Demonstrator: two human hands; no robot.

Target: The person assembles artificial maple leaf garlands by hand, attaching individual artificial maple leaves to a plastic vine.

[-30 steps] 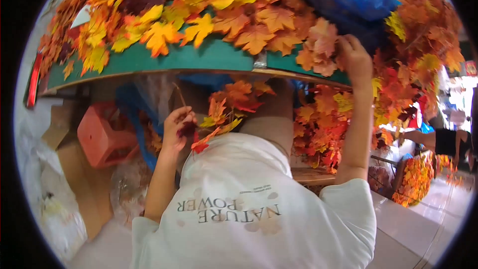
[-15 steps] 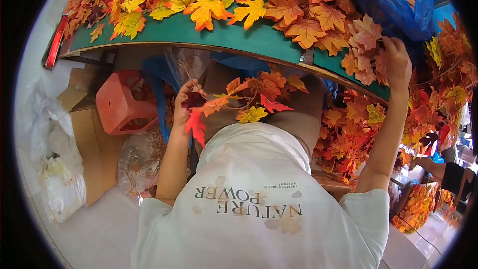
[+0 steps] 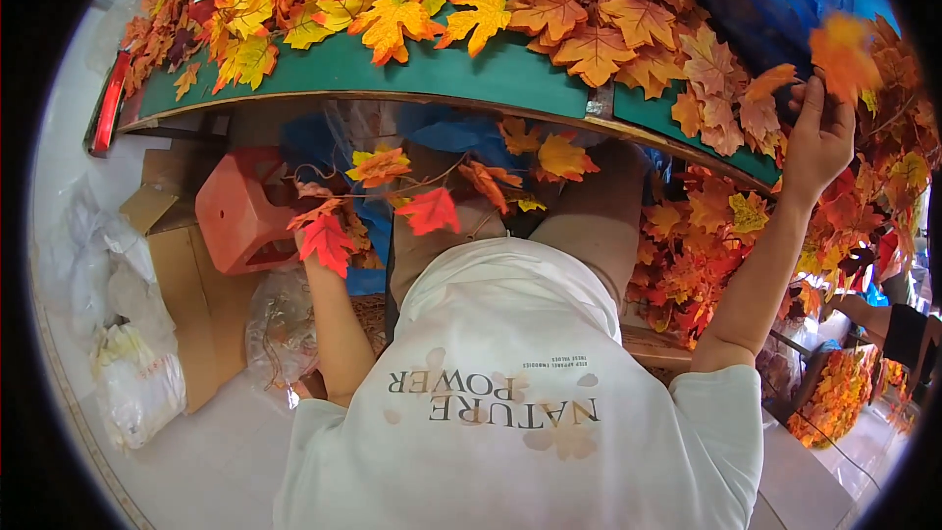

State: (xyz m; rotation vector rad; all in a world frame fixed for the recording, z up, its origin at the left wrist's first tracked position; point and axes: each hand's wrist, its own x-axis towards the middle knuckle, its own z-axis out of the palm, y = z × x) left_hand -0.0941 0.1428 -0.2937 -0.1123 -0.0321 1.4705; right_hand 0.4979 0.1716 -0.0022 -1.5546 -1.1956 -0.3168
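My left hand (image 3: 316,253) is at the left of my lap, mostly hidden behind a red leaf, and seems closed on the end of an artificial maple leaf vine (image 3: 430,211). The thin brown stem stretches across above my thighs, bearing red, orange and yellow leaves. Raised at the right end of the table, my right hand (image 3: 824,142) pinches an orange artificial maple leaf (image 3: 846,57), blurred by motion. Another orange leaf (image 3: 770,82) shows beside its fingers. Pale orange leaves (image 3: 714,69) lie piled just left of that hand.
The green table (image 3: 392,74) carries heaps of yellow and orange leaves along its edge. A blue plastic bag (image 3: 756,0) stands at the back right. More leaf vines (image 3: 702,245) hang below right. An orange stool (image 3: 235,211), cardboard (image 3: 186,304) and plastic bags (image 3: 137,373) are left.
My right hand has lifted off the pale leaf pile and moved right, now with an orange leaf. My left hand has shifted left and lower, pulling the vine out straighter.
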